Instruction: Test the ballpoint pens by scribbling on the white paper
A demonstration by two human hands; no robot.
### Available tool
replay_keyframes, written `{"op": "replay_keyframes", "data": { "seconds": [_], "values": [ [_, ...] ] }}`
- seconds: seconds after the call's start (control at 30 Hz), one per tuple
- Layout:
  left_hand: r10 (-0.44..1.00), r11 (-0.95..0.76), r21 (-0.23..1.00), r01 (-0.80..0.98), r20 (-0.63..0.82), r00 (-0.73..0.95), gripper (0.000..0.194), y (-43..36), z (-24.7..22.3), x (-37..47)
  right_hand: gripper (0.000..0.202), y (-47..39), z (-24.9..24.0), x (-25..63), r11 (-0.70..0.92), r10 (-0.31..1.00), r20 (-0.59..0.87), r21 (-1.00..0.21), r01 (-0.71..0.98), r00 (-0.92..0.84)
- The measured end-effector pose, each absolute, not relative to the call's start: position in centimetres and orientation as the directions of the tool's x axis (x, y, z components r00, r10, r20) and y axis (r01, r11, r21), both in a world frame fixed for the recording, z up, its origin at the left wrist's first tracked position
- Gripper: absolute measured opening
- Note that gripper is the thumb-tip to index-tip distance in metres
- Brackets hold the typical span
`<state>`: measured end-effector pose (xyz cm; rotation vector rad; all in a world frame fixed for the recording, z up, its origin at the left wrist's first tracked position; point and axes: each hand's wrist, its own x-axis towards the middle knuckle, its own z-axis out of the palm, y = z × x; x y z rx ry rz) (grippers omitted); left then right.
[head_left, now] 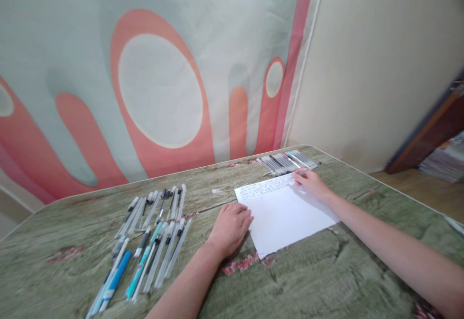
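A white sheet of paper (286, 224) lies on the table, with rows of small handwriting across its upper part. My right hand (311, 183) rests on the sheet's upper right, fingers pinched round a slim pen (312, 167) whose back end points right. The pen's tip is hidden by the fingers. At the paper's left edge, my left hand (232, 227) lies palm down with its fingers loosely stretched and touching the edge. Nothing shows in it. Just beyond the sheet is a row of pens and clear refills (281, 162).
Two groups of pens lie at the left: an upper row (155, 205) and a nearer one with a blue pen (118, 275) and a teal pen (139, 273). A small white piece (216, 191) sits behind my left hand. A patterned curtain (210, 67) hangs behind the wood-patterned table (72, 232).
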<state>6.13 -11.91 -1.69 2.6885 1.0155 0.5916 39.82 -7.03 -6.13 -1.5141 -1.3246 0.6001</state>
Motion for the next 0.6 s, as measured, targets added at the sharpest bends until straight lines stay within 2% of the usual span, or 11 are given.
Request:
{"op": "replay_keyframes", "data": {
  "seconds": [0.13,0.33,0.6],
  "values": [
    [0.665,-0.744,0.336,0.577,0.293,0.687,0.038,-11.76,-1.86,6.1,0.02,-6.87,-6.12,39.96,0.089,0.924,0.235,-0.9,0.427,0.301],
    [0.666,-0.742,0.367,0.562,0.299,0.684,0.042,-11.35,-2.31,5.85,0.019,-7.06,-6.01,40.16,0.025,0.907,0.285,-0.773,0.634,0.312],
    [0.678,-0.725,0.409,0.555,0.279,0.68,0.041,-11.27,-2.34,5.82,0.018,-7.1,-6.39,40.31,0.069,0.904,0.33,-0.741,0.668,0.273]
  ]
}}
